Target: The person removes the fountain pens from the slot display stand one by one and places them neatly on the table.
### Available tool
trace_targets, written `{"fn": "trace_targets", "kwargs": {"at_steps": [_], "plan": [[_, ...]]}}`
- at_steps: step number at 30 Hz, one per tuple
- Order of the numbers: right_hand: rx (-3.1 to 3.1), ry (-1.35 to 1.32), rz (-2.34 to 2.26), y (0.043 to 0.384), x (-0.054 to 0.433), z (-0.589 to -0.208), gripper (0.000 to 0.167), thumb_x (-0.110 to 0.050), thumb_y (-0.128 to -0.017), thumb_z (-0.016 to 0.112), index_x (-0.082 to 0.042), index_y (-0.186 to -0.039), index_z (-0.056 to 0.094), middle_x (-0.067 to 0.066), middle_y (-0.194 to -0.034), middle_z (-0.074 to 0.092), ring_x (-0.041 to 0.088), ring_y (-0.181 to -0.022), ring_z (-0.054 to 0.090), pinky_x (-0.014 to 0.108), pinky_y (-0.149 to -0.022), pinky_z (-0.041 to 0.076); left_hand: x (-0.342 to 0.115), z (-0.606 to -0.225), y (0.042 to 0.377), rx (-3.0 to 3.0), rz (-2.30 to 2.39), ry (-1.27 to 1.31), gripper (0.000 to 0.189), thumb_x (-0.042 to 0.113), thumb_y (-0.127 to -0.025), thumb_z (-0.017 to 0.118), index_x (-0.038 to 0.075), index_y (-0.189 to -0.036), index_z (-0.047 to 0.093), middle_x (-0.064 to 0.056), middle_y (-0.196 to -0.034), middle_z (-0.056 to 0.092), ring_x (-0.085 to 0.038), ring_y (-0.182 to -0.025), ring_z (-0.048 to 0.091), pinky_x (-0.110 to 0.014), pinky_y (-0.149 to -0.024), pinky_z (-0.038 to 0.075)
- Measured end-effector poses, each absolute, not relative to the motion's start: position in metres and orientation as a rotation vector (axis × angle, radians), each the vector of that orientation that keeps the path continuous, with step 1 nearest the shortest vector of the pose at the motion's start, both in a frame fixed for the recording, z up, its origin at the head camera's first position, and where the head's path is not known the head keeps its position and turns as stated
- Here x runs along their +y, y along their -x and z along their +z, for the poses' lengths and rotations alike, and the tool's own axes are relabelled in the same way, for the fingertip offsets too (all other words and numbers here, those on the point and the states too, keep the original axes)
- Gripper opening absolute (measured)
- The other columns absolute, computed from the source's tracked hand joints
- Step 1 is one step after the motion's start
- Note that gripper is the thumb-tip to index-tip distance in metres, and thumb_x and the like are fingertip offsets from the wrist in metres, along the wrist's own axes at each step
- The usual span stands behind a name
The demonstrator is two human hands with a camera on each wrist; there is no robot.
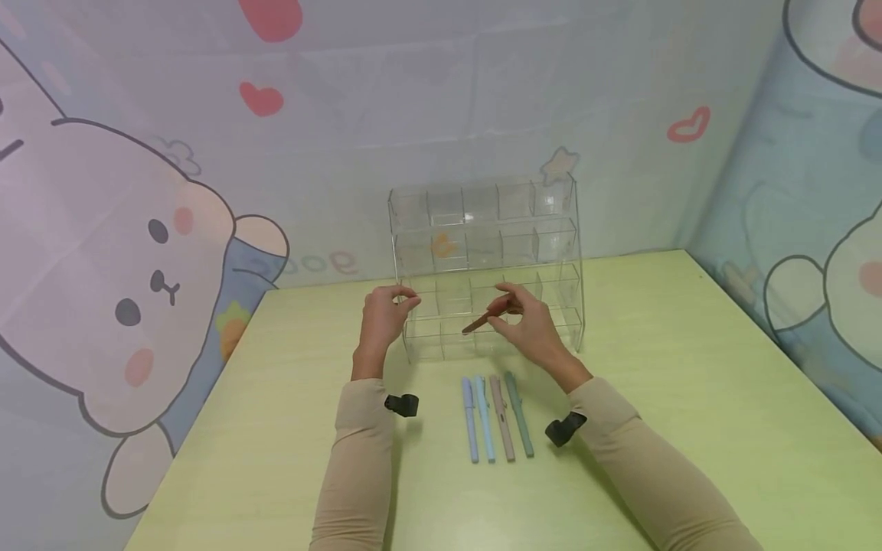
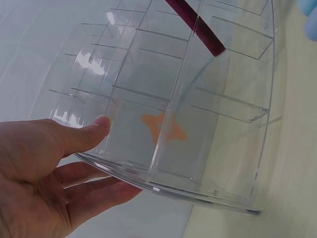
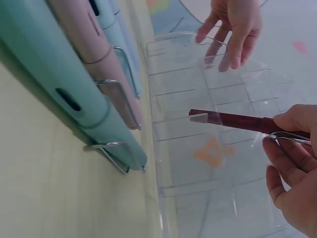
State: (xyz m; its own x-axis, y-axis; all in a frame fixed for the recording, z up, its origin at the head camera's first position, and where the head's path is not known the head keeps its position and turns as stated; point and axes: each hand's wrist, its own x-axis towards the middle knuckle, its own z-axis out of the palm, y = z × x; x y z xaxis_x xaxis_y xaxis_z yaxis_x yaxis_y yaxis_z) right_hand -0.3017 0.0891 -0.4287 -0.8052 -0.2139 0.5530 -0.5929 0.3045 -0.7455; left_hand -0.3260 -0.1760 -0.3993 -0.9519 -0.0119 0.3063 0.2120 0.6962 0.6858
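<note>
My right hand (image 1: 536, 330) pinches a dark red pen (image 3: 237, 121) with a wire clip between thumb and fingers. The pen slants down, its far end overlapping the lower front tiers of a clear tiered rack (image 1: 458, 269). At the rack's left end, my left hand (image 1: 381, 320) has its thumb and fingers on either side of the side panel (image 2: 200, 198). Between my forearms, on the table, lie a lavender pen (image 1: 472, 422), a light blue pen (image 1: 485, 422), a dusty pink pen (image 1: 504, 425) and a green pen (image 1: 520, 417), side by side with clips toward the rack.
The rack stands on the pale yellow-green table (image 1: 276, 428), near its back edge, with dividers splitting each tier into compartments. Behind it hangs a cartoon-printed cloth (image 1: 331, 153), whose prints show through the clear plastic. Another printed cloth (image 1: 792, 229) borders the right side.
</note>
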Motion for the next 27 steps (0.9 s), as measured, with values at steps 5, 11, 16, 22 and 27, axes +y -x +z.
{"fn": "trace_targets", "kwargs": {"at_steps": [5,11,16,22,27], "plan": [[-2.124,-0.699,1.598,0.301,0.093,-0.422,0.052,0.005,-0.088,0.074,0.004,-0.135,0.052,0.019,-0.103,0.070,0.034,-0.095,0.067,0.052,-0.091,0.050,-0.176,-0.399,0.324,-2.628,-1.116,0.146,0.022,0.023,-0.097,0.070,0.006,-0.109,0.076,-0.019,-0.131,0.063,-0.009,-0.042,0.022,-0.026,-0.043,0.025],[-2.076,-0.628,1.611,0.299,0.099,-0.413,0.056,0.004,-0.087,0.075,0.003,-0.137,0.050,0.022,-0.104,0.071,0.037,-0.093,0.068,0.053,-0.088,0.050,-0.175,-0.397,0.323,-2.622,-1.121,0.146,0.020,0.023,-0.097,0.070,0.007,-0.107,0.077,-0.019,-0.130,0.064,-0.009,-0.043,0.022,-0.026,-0.044,0.026],[-2.092,-0.586,1.591,0.297,0.105,-0.407,0.058,0.001,-0.088,0.075,0.003,-0.138,0.046,0.021,-0.100,0.073,0.033,-0.086,0.068,0.041,-0.082,0.051,-0.175,-0.396,0.323,-2.614,-1.116,0.161,0.020,0.023,-0.096,0.070,0.007,-0.106,0.077,-0.019,-0.128,0.065,-0.009,-0.043,0.025,-0.027,-0.044,0.027],[-2.110,-0.582,1.568,0.293,0.110,-0.399,0.050,-0.004,-0.090,0.075,0.000,-0.133,0.048,0.017,-0.097,0.073,0.030,-0.083,0.068,0.036,-0.080,0.049,-0.175,-0.396,0.324,-2.610,-1.113,0.162,0.019,0.022,-0.097,0.070,0.008,-0.106,0.077,-0.018,-0.127,0.066,-0.009,-0.044,0.027,-0.026,-0.044,0.027],[-2.074,-0.607,1.574,0.292,0.113,-0.396,0.046,-0.003,-0.092,0.072,-0.003,-0.133,0.053,0.017,-0.100,0.072,0.031,-0.087,0.069,0.023,-0.078,0.051,-0.175,-0.397,0.323,-2.614,-1.123,0.156,0.018,0.021,-0.097,0.070,0.008,-0.106,0.077,-0.019,-0.125,0.066,-0.009,-0.043,0.025,-0.027,-0.044,0.026]]}}
